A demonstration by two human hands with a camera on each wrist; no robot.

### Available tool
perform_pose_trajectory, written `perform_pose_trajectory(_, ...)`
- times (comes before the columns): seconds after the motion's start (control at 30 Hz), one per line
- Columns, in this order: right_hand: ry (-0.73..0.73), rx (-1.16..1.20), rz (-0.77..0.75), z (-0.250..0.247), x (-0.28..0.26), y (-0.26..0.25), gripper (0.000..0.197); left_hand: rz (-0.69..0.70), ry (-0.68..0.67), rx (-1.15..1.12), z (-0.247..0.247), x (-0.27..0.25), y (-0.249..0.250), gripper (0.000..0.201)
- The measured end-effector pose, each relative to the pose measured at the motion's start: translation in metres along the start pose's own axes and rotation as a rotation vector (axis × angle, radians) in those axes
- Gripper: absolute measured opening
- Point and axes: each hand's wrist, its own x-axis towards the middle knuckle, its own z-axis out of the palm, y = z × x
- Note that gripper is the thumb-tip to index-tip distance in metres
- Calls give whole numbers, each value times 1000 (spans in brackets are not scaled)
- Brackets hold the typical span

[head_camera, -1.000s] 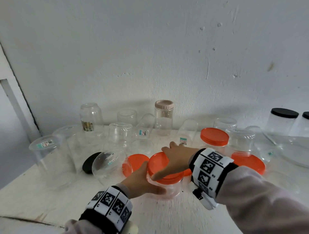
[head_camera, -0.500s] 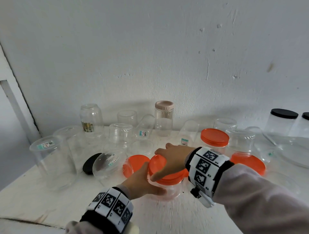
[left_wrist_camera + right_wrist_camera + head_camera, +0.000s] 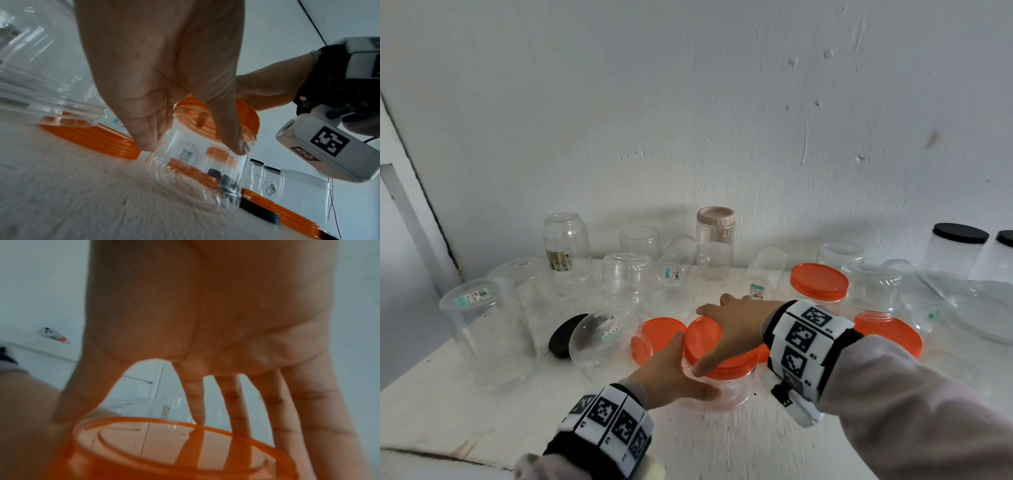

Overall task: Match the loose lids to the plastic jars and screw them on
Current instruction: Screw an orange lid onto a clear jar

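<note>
Near the front of the white tabletop (image 3: 722, 445) stands a clear plastic jar (image 3: 726, 385) with an orange lid (image 3: 705, 337) sitting on its mouth. The left hand (image 3: 671, 371) grips the jar's wall from the left — thumb across the near side, fingers (image 3: 148, 129) curled round the far side. The right hand (image 3: 736, 329) lies over the lid from above, thumb and fingers spread and bent down round its rim, gripping it. Just left of the jar a loose orange lid (image 3: 661, 330) lies flat, partly behind a clear jar on its side (image 3: 602, 339); a black lid (image 3: 566, 334) rests beside that. Behind, near the wall, stand more clear jars, several upside down — one tall jar with a beige lid (image 3: 715, 240), one orange-lidded jar (image 3: 818, 284), and two black-lidded jars (image 3: 959, 250) at far right.
</note>
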Motion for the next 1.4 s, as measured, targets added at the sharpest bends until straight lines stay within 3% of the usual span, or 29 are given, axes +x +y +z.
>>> perform_pose_trajectory(0.17, -79, 8, -82, -8, -1, 3, 94, 10, 5, -8, 2, 1, -1, 103)
perform_pose_trajectory(0.4, 69, 15, 54, 7, 3, -1, 105, 3, 9, 11, 1, -1, -2, 95)
perform_pose_trajectory(0.63, -76, 49, -44, -8, -2, 8, 104, 1, 5, 4, 2, 0, 0, 99)
perform_pose_trajectory(0.93, 52, 32, 81, 7, 1, 1, 108, 6, -4, 10, 1, 0, 0, 96)
perform_pose_trajectory(1.13, -80, 39, -52, -7, -1, 7, 106, 9, 10, 5, 2, -1, 0, 99)
perform_pose_trajectory(1.4, 78, 64, 58, 13, 4, 4, 109, 16, 3, 3, 1, 1, -2, 97)
